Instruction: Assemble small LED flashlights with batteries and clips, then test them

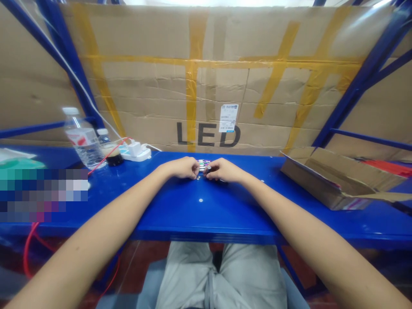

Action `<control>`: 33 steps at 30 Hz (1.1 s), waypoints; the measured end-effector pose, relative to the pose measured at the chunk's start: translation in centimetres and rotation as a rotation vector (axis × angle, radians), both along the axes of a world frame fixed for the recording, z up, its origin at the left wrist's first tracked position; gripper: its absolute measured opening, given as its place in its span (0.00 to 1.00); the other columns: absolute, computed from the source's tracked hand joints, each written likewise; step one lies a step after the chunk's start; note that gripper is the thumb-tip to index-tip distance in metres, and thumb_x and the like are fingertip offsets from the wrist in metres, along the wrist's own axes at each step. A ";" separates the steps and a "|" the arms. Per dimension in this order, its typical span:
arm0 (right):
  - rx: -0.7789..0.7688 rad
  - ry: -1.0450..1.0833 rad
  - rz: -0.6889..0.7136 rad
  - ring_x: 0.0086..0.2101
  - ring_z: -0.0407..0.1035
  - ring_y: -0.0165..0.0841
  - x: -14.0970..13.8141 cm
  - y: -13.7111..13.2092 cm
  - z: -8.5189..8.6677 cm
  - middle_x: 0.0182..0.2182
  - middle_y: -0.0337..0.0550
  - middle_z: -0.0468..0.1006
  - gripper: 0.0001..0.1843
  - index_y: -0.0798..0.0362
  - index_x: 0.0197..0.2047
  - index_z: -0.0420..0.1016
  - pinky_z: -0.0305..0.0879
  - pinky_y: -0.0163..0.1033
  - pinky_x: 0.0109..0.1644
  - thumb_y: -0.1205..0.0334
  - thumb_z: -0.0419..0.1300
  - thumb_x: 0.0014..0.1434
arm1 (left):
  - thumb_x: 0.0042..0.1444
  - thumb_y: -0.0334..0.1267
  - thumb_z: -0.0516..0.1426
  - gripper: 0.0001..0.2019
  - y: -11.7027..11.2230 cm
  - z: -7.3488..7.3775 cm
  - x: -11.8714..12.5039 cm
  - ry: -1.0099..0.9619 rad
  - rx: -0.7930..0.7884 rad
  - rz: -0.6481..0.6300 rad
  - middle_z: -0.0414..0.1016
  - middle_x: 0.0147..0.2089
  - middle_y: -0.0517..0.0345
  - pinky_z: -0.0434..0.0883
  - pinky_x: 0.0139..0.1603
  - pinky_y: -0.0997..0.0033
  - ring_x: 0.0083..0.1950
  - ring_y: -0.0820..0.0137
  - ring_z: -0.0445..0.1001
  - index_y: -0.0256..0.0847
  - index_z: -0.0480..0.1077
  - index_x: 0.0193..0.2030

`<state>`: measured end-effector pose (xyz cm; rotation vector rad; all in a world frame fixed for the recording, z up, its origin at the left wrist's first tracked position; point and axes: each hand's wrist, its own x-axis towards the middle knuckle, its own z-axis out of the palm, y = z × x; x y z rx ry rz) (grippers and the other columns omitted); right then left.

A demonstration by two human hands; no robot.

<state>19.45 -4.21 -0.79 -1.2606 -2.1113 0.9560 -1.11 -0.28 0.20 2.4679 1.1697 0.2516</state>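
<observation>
My left hand [184,168] and my right hand [223,170] meet at the middle of the blue table [206,210], fingers curled. Between them sits a small cluster of shiny little parts [202,165] with coloured glints, too small to name. Both hands pinch at this cluster. A dark small piece shows at my right fingertips. One tiny white bit [201,200] lies alone on the table nearer to me.
An open cardboard box [334,176] lies at the right. At the left stand a clear water bottle [82,139], a dark cup [112,153], a white power strip [137,151] with a red wire. A cardboard wall marked LED [208,135] backs the table.
</observation>
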 end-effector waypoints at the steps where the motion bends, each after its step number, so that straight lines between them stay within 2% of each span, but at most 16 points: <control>1: -0.003 0.003 -0.001 0.22 0.64 0.26 0.0 0.1 -0.1 0.22 0.37 0.75 0.08 0.55 0.33 0.80 0.59 0.31 0.25 0.68 0.63 0.48 | 0.39 0.28 0.62 0.05 0.0 0.1 0.0 0.009 -0.005 0.001 0.75 0.25 0.61 0.59 0.27 0.74 0.27 0.70 0.69 0.42 0.74 0.24; 6: -0.013 0.013 -0.011 0.22 0.63 0.26 0.1 0.3 -0.3 0.22 0.37 0.75 0.09 0.56 0.35 0.81 0.59 0.31 0.26 0.68 0.64 0.47 | 0.41 0.29 0.61 0.03 -0.2 0.3 0.0 0.063 -0.046 0.009 0.74 0.23 0.60 0.61 0.28 0.72 0.26 0.69 0.70 0.41 0.75 0.24; 11: -0.013 0.002 -0.009 0.21 0.62 0.26 0.2 0.2 -0.1 0.23 0.37 0.74 0.09 0.56 0.35 0.80 0.59 0.32 0.26 0.67 0.63 0.48 | 0.42 0.28 0.59 0.05 -0.2 0.2 0.0 0.078 0.009 -0.020 0.76 0.25 0.58 0.62 0.29 0.72 0.28 0.69 0.71 0.40 0.75 0.25; 13: -0.006 -0.008 -0.016 0.21 0.61 0.25 0.2 0.2 -0.2 0.23 0.37 0.74 0.10 0.57 0.37 0.81 0.58 0.32 0.25 0.67 0.63 0.48 | 0.44 0.29 0.59 0.04 -0.1 0.2 0.0 0.033 0.074 -0.033 0.76 0.27 0.58 0.62 0.30 0.72 0.29 0.69 0.72 0.40 0.75 0.27; 16: 0.041 -0.024 -0.033 0.20 0.59 0.25 0.3 0.5 -0.6 0.23 0.37 0.73 0.12 0.57 0.38 0.82 0.56 0.33 0.25 0.66 0.63 0.48 | 0.50 0.32 0.60 0.06 -0.2 0.4 0.2 -0.138 0.246 -0.071 0.78 0.34 0.56 0.65 0.34 0.73 0.35 0.69 0.73 0.39 0.75 0.36; 20: 0.139 0.019 -0.056 0.23 0.61 0.27 0.4 0.9 -1.1 0.23 0.36 0.73 0.14 0.57 0.38 0.83 0.57 0.34 0.28 0.65 0.62 0.48 | 0.56 0.32 0.59 0.08 -0.9 0.7 0.8 -0.253 0.422 -0.194 0.78 0.39 0.55 0.67 0.39 0.72 0.38 0.70 0.74 0.38 0.74 0.42; 24: 0.199 0.075 -0.051 0.28 0.66 0.31 0.6 1.4 -1.3 0.26 0.39 0.76 0.10 0.57 0.33 0.81 0.60 0.36 0.34 0.65 0.61 0.47 | 0.59 0.30 0.58 0.07 -1.3 0.7 1.2 -0.249 0.498 -0.281 0.77 0.38 0.54 0.68 0.41 0.71 0.39 0.70 0.74 0.38 0.75 0.42; 33: 0.253 0.119 0.011 0.31 0.67 0.33 0.7 1.9 -1.6 0.28 0.39 0.76 0.11 0.57 0.33 0.80 0.61 0.37 0.37 0.58 0.63 0.49 | 0.59 0.29 0.58 0.04 -1.3 0.4 1.5 -0.280 0.551 -0.334 0.75 0.38 0.54 0.70 0.44 0.69 0.40 0.69 0.75 0.38 0.76 0.38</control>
